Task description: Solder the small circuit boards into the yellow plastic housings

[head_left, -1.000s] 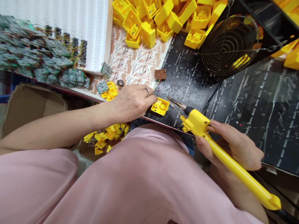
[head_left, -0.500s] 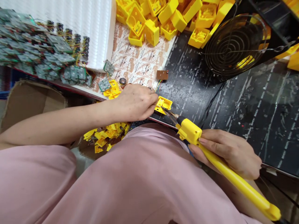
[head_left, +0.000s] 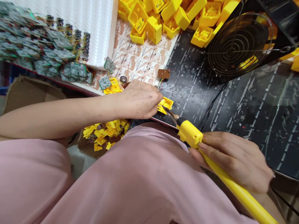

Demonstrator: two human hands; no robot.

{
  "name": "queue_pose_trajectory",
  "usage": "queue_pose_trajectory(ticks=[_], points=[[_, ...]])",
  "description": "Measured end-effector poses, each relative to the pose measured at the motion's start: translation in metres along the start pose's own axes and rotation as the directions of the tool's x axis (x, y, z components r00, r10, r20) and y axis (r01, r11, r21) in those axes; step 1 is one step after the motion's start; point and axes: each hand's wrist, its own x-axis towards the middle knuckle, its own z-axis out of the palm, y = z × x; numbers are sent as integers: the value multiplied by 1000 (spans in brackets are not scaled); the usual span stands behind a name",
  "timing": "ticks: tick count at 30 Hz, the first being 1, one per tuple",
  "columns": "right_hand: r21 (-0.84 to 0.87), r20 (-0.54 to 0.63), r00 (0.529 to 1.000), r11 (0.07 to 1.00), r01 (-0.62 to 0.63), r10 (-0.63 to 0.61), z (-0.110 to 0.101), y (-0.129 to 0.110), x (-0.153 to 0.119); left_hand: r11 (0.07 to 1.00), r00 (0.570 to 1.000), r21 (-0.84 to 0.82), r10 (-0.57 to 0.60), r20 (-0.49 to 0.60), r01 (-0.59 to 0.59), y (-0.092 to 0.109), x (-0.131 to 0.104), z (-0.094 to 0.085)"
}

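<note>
My right hand (head_left: 235,158) is closed around the yellow handle of a soldering iron (head_left: 190,133), whose metal tip points down and left into a small open yellow plastic case (head_left: 167,103). That case lies at the bench's front edge. My left hand (head_left: 144,99), fingers bent together, grips the left end of the case; its fingertips are hidden behind the knuckles. Thin coloured wires run from beside my left hand to a small brown circuit board (head_left: 163,73) just beyond the case.
Yellow cases (head_left: 154,29) are heaped at the back. A black fan (head_left: 240,46) stands at the back right. Green circuit boards (head_left: 53,53) pile up at left beside white foam (head_left: 98,31). A small round speaker (head_left: 123,79) lies near my left hand. Below sits a box of yellow parts (head_left: 105,133).
The view has shifted slightly. My right hand has slid a little down and right in the picture with the iron; its tip stays at the case. My left hand keeps its place there.
</note>
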Motion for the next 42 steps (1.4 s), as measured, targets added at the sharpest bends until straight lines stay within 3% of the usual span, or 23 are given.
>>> queue_pose_trajectory(ticks=[3, 6, 12, 18, 23, 26, 29, 31, 37, 42], points=[[-45, 13, 1000, 999, -22, 23, -1, 2, -2, 1000, 999, 7, -22, 37, 22, 1, 1, -1], [-45, -27, 999, 998, 41, -42, 1, 4, -2, 999, 997, 19, -37, 74, 36, 1, 1, -3], [-18, -23, 999, 1000, -26, 25, 8, 4, -1, 1000, 1000, 4, -25, 7, 25, 1, -1, 0], [-19, 41, 997, 997, 72, -71, 5, 1, 4, 999, 1000, 24, -22, -11, 23, 2, 1, 1], [-44, 75, 997, 999, -21, 24, -13, -3, 4, 998, 997, -1, -57, 57, 58, 3, 2, -1], [-97, 62, 998, 995, -1, 7, -14, -2, 4, 999, 999, -2, -40, 34, 40, 2, 2, 0], [-103, 66, 995, 992, -67, 74, -9, 1, 1, 999, 999, -25, -35, 3, 35, 2, 1, 1], [-64, 31, 992, 990, -124, 126, -4, 3, -2, 999, 999, -29, -43, -1, 43, 2, 1, 1], [-49, -109, 993, 998, -51, 46, 6, 11, -3, 999, 998, 21, -49, 28, 49, -1, -6, 6], [-50, -126, 989, 996, -80, 73, 13, 14, -8, 994, 993, -112, -12, -116, -1, -11, -15, 23]])
